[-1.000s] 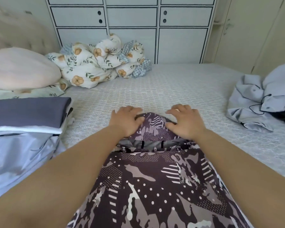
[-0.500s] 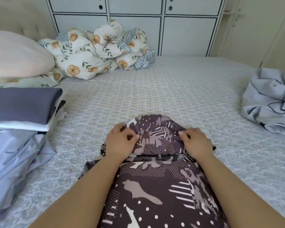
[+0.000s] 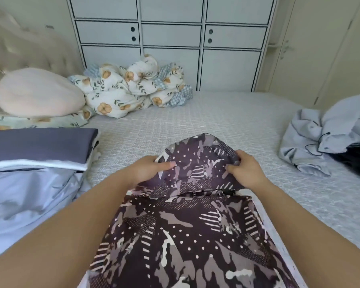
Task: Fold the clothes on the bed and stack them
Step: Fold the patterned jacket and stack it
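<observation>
Head view, lower centre of the frame: patterned jacket point(image 3: 185, 235), dark purple-brown with grey and white camouflage shapes, dots and stripes, lying flat on the bed point(image 3: 227, 121) and running off the bottom edge. Its hood point(image 3: 200, 163) is lifted off the bed surface at the far end, mid-frame. Left hand point(image 3: 148, 170): grips the hood's left edge, thumb lying on top of the fabric. Right hand point(image 3: 244, 169): grips the hood's right edge, fingers curled over the cloth. The hands are apart, one at each side of the hood.

Left edge, mid-height: stack of folded clothes point(image 3: 35, 163), pale blue item at the bottom, a white layer above it, a slate-grey piece on top. Right edge, mid-height: crumpled light grey garment point(image 3: 312, 138) with a thin black cord, and something dark beside it, possibly another garment, cut off by the frame.

Upper left: pale pink pillow point(image 3: 40, 92) resting on a floral pillow. Just right of it, upper centre: bunched floral quilt point(image 3: 133, 88) against the white cabinet point(image 3: 170, 38).
</observation>
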